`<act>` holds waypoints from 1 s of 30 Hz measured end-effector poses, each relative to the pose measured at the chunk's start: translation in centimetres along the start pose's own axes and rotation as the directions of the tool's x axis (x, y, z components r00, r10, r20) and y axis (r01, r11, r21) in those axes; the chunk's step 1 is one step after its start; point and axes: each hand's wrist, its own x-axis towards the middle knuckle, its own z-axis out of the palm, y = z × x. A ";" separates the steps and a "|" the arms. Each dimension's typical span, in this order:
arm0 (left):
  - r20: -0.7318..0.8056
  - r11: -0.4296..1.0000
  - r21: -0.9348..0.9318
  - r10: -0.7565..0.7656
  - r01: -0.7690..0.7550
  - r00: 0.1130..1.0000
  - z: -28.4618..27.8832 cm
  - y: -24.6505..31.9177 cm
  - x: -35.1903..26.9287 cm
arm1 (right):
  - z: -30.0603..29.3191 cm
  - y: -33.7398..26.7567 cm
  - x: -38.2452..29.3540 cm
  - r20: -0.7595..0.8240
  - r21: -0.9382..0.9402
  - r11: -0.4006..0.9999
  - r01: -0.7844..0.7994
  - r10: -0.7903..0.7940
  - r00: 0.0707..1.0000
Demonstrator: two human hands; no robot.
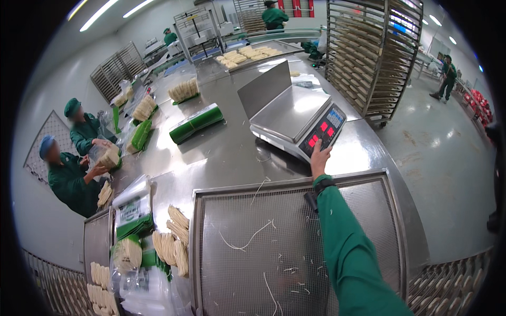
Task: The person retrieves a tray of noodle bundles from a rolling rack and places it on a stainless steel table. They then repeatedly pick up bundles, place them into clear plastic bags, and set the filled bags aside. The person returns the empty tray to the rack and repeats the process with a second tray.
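My right hand (319, 157) reaches forward in a green sleeve, its index finger extended onto the keypad and display panel of a digital weighing scale (292, 112). The scale's red digits are lit, and its steel pan holds nothing. My left hand is out of view. Before me lies a wire-mesh tray (257, 245) with loose noodle strands on it. Left of the tray are noodle bundles (170, 247), a filled noodle bag (128, 252) and a stack of green-and-white plastic bags (134, 213). A green roll of packaging (196, 123) lies beyond.
Two co-workers (63, 173) handle bagged noodles (108, 158) at the table's left side. A tall rack (367, 59) of loaded trays stands at the back right. More noodles lie on a far tray (253, 65). Racks (446, 288) flank the table's near end.
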 end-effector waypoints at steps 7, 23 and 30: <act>0.013 0.995 0.097 0.016 -0.017 1.000 -0.2 -0.1 0.5 | -14.6 3.0 -1.2 0.349 0.079 0.956 0.283 -0.293 0.890; 0.322 0.966 0.200 0.092 -0.162 0.942 -8.5 3.0 2.7 | -66.1 12.4 -13.4 0.449 -0.718 0.635 0.285 0.110 0.887; 0.435 0.856 -0.437 0.469 -0.275 0.769 -27.4 9.1 13.9 | -68.1 -14.2 1.5 0.557 -0.803 0.453 0.387 0.341 0.757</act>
